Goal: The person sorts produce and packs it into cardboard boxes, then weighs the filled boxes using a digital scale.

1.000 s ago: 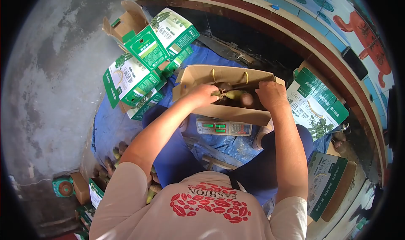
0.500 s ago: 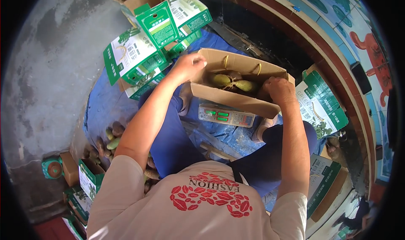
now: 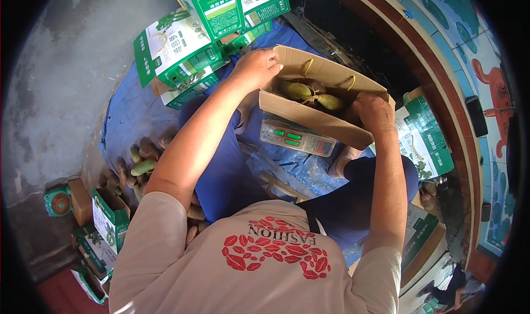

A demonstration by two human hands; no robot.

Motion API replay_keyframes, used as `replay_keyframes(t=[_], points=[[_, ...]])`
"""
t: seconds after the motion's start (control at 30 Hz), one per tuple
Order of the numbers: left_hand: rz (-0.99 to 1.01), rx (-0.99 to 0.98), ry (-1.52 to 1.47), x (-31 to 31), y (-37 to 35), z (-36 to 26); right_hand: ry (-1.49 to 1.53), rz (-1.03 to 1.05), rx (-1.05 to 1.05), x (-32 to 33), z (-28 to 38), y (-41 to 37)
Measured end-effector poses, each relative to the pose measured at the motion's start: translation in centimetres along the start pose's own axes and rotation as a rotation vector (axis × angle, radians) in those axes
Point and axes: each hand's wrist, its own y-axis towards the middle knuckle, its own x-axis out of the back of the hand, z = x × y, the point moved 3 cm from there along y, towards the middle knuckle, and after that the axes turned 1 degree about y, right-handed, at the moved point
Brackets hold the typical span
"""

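An open brown cardboard box (image 3: 309, 118) rests on a small digital scale (image 3: 298, 138) with a green display. Green and brown elongated roots (image 3: 309, 90) lie inside the box, along with yellow cord handles. My left hand (image 3: 256, 66) grips the box's left end flap. My right hand (image 3: 374, 111) is closed over the box's right end, fingers partly inside. I sit over the scale in blue trousers and a pale printed shirt.
Stacked green-and-white printed cartons (image 3: 187, 43) stand to the upper left. More such cartons (image 3: 425, 143) lie at the right and at the lower left (image 3: 107, 223). Loose roots (image 3: 141, 162) are piled on the blue tarp (image 3: 130, 112). A curved brown ledge runs along the right.
My left hand left the roots inside the box and moved to the box's left flap. My right hand slid to the box's right end. The view shifted, so everything sits higher.
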Motion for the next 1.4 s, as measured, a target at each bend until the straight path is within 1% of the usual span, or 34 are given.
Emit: replay_keyframes(t=[0.23, 0.33, 0.37, 0.43, 0.47, 0.5, 0.6, 0.7, 0.73, 0.83, 0.9, 0.97, 1.03, 1.1, 1.2, 1.27, 1.37, 1.4], points=[[-0.032, -0.022, 0.04, 0.3, -0.1, -0.3, 0.034, 0.024, 0.007, 0.1, 1.0, 0.3], [-0.123, -0.041, 0.043, 0.5, -0.2, -0.4, 0.046, -0.004, 0.044, -0.5, 1.0, 0.5], [-0.143, -0.031, -0.017, 0.7, -0.2, -0.4, 0.059, -0.017, 0.065, -0.6, 1.0, 0.6], [-0.191, -0.002, -0.133, 2.3, -0.6, -1.1, 0.089, -0.042, 0.118, -0.8, 1.1, 0.5], [-0.162, 0.093, -0.248, 3.4, -1.0, -1.4, 0.087, -0.026, 0.118, -1.1, 0.9, 0.7], [-0.24, 0.025, -0.311, 4.7, -1.4, -1.7, 0.087, -0.014, 0.126, -1.3, 0.8, 0.8], [-0.269, 0.085, -0.332, 9.9, -4.7, -2.8, 0.193, -0.07, 0.184, -1.0, 1.2, 0.5], [-0.403, 0.093, -0.226, 12.7, -9.1, 0.4, 0.183, -0.012, 0.22, -1.0, 2.1, 0.2], [-0.407, 0.124, -0.197, 13.0, -10.9, 2.1, 0.192, 0.026, 0.215, -1.1, 2.2, 0.0], [-0.443, 0.202, -0.027, 10.6, -17.2, 10.2, 0.187, 0.1, 0.218, -1.7, 2.6, -0.3], [-0.301, 0.363, 0.098, 8.5, -22.2, 14.2, 0.178, 0.145, 0.219, -2.0, 3.1, -0.5], [-0.305, 0.567, 0.132, 5.1, -27.8, 18.0, 0.17, 0.199, 0.219, -1.9, 3.7, -0.6], [0.006, 0.874, 0.12, 2.7, -32.6, 19.1, 0.167, 0.194, 0.245, -2.1, 4.0, -0.9], [0.226, 1.007, 0.174, -2.1, -38.1, 22.6, 0.176, 0.187, 0.286, -3.0, 3.6, -0.7], [0.292, 1.165, 0.198, -7.0, -44.4, 23.3, 0.177, 0.27, 0.247, -2.3, 5.0, -1.0], [0.305, 1.249, 0.173, -9.2, -47.2, 23.0, 0.184, 0.269, 0.262, -2.6, 5.0, -1.0], [0.229, 1.266, 0.227, -10.7, -48.8, 20.9, 0.17, 0.262, 0.27, -3.1, 4.9, -0.8], [0.299, 1.312, 0.247, -11.2, -49.2, 21.0, 0.159, 0.261, 0.27, -3.3, 4.8, -0.8]])
